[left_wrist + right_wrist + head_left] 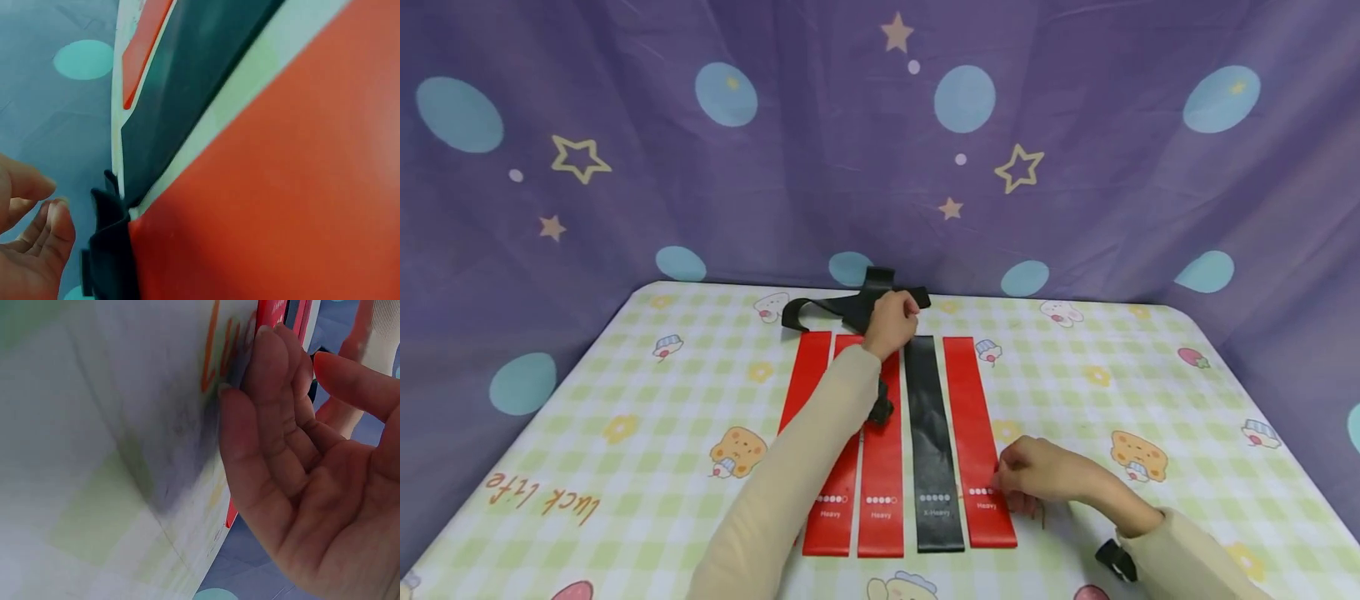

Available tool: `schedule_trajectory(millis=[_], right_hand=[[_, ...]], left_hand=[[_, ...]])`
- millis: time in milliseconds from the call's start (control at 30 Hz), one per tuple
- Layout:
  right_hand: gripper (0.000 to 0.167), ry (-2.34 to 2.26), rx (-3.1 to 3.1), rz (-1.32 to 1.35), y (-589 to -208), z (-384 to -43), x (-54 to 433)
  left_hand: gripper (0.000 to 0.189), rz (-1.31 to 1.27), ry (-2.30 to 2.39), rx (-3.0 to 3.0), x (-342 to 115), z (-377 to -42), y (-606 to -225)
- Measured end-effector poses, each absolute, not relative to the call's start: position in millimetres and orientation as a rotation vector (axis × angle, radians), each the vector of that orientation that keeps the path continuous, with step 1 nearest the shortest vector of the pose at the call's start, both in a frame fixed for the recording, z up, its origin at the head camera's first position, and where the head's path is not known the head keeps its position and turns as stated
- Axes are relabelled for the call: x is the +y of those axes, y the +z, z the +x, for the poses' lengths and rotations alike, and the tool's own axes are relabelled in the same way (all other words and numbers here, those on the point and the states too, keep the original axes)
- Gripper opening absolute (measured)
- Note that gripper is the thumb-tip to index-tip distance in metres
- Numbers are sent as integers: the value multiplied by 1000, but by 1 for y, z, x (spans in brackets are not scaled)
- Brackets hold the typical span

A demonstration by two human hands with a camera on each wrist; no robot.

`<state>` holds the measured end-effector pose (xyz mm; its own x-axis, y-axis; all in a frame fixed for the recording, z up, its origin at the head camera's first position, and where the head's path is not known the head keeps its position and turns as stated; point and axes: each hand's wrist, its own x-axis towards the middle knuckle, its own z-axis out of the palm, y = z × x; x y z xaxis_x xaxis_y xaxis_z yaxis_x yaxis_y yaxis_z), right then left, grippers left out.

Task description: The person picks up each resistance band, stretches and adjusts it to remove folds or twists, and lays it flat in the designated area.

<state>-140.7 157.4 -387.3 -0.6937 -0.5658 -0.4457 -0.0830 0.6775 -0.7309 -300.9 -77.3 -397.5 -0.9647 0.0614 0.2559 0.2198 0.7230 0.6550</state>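
Observation:
Flat resistance bands lie side by side in a row: several red ones marked Heavy, including the red band at the right end (973, 442), and one black band (931, 442) marked X-Heavy. At the row's far end is a loose heap of black bands (861, 307). My left hand (893, 321) hovers by this heap; in the left wrist view its thumb and fingers are bent loosely, with a gap and nothing between them. Beside the right-end red band, my right hand (1045, 471) has its fingertips at the band's edge. In the right wrist view, the fingers (265, 394) are nearly straight.
A checked tablecloth (662, 475) with cartoon prints covers the table. Behind it hangs a purple curtain (820, 167) with stars and blue dots, close to the table's back edge. My left forearm crosses over the left red bands and partly hides them.

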Motion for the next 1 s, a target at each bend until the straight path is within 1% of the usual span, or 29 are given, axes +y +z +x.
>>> schedule_trajectory(millis=[267,600,800,1000], right_hand=[[18,-967,2243,-548,-385,-152,156],[17,-991,2283,-540,-385,-158,151],[14,-1079,2316,-508,-386,-166,141],[13,-1189,2309,-449,-385,-175,127]], left_hand=[[13,-119,-1036,-2720,-114,-295,-389],[14,-37,-923,-2739,-165,-285,-390],[15,-3,-857,-2713,-185,-279,-388],[18,113,-869,-2637,-197,-270,-387]])
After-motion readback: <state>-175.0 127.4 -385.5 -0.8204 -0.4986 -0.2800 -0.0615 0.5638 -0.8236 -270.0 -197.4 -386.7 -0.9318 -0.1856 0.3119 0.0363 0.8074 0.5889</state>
